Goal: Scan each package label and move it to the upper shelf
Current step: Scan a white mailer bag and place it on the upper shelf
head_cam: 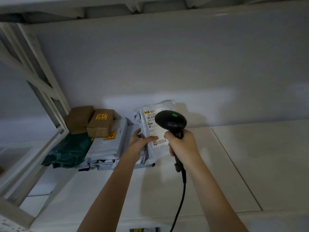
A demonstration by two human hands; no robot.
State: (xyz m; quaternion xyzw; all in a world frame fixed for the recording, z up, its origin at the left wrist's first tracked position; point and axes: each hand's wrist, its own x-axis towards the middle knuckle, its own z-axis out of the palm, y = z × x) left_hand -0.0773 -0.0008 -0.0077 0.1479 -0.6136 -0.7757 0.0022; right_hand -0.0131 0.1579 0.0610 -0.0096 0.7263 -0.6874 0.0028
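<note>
My left hand (141,144) grips a grey poly-mailer package (153,128) and holds it upright on the white shelf (234,164), its white label (154,131) facing me. My right hand (181,144) is wrapped around the handle of a black corded barcode scanner (170,121). The scanner's head hangs just in front of the label, a green light showing on top. Its cable (181,195) drops down between my forearms.
Left of the held package lies a pile: two brown boxes (100,123) with yellow stickers, a grey mailer (108,144) and a dark green bag (70,151). The white rack frame (38,77) rises at the left. Another package corner (144,229) shows at the bottom edge.
</note>
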